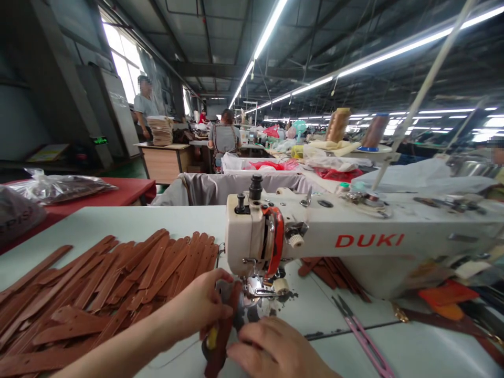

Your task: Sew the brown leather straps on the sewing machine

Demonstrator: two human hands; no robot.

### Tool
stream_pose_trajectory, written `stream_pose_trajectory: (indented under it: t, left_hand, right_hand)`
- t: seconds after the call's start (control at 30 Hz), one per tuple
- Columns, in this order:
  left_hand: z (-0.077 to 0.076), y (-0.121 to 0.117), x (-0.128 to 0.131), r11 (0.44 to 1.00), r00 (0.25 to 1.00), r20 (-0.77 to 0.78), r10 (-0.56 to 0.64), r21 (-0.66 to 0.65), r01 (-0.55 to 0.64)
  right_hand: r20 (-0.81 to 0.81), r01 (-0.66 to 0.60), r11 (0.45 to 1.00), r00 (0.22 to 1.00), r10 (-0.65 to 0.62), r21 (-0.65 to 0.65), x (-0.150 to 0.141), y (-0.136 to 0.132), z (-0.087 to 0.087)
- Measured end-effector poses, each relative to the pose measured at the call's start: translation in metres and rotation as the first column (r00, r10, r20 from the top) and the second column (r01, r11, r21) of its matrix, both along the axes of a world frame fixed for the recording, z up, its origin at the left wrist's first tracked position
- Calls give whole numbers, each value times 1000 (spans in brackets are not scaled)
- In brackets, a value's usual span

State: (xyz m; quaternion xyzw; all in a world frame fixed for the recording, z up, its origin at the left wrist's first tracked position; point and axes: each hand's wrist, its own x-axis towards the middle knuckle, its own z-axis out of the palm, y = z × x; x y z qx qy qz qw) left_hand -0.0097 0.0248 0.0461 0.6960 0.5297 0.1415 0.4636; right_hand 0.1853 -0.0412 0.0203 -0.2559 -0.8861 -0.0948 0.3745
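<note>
While gripping the brown strip (223,336) in the left hand (208,304), thumb and fingers together on its upper part, holding it just in front and to the left of the metal presser foot (258,290) of the sewing machine (315,226). Pointing its long axis from beside the foot down toward the body, with a slight lean to the left at the near end. Bending the fingers of the right hand (275,346) lower down, close along the strip's right edge; cannot tell whether pinching or merely resting there. Judging from this lie, turning mainly on the far end, close to the foot and nearer to the left hand than to the right. Seeing something dark with a yellow patch (211,338) beneath the left hand, too hidden to name. Farther out, finding a heap of brown strips (149,268) to the left on the pale tabletop (189,218), more strips (334,275) under the machine's arm, and pink-handled snips (353,321) to the right. Beyond the machine, noting a seated person (224,139) with back turned.
</note>
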Motion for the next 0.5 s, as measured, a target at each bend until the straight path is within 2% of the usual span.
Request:
stream_pose_trajectory:
  t: [0.03,0.1,0.17,0.27,0.33,0.43,0.47,0.5]
  left_hand:
    - [-4,-6,5,1000,1000,1,14,-28,-14]
    - [-10,-16,14,999,999,-9,45,27,-45]
    - [-10,-24,21,982,996,-63,60,180,-48]
    - [-10,-33,18,914,985,-165,58,405,14]
    - [-15,-38,11,817,977,-212,-23,559,141]
    - [-36,-42,-2,626,950,-273,-150,717,305]
    - [-44,-42,-5,592,944,-285,-165,737,326]
    - [-52,-41,-7,584,944,-287,-164,743,327]
  right_hand:
    - [31,-21,1000,999,21,14,-2,0,0]
    - [87,-47,999,995,45,16,-5,3,-2]
    - [130,-63,998,989,63,-7,-4,6,-4]
    - [152,-64,997,986,69,-37,2,11,-5]
    - [139,-59,998,988,63,-35,7,13,-6]
    - [114,-57,998,992,60,-30,12,15,-8]
    - [102,-56,998,993,57,-17,13,15,-9]
    - [87,-51,999,995,51,-1,13,15,-10]
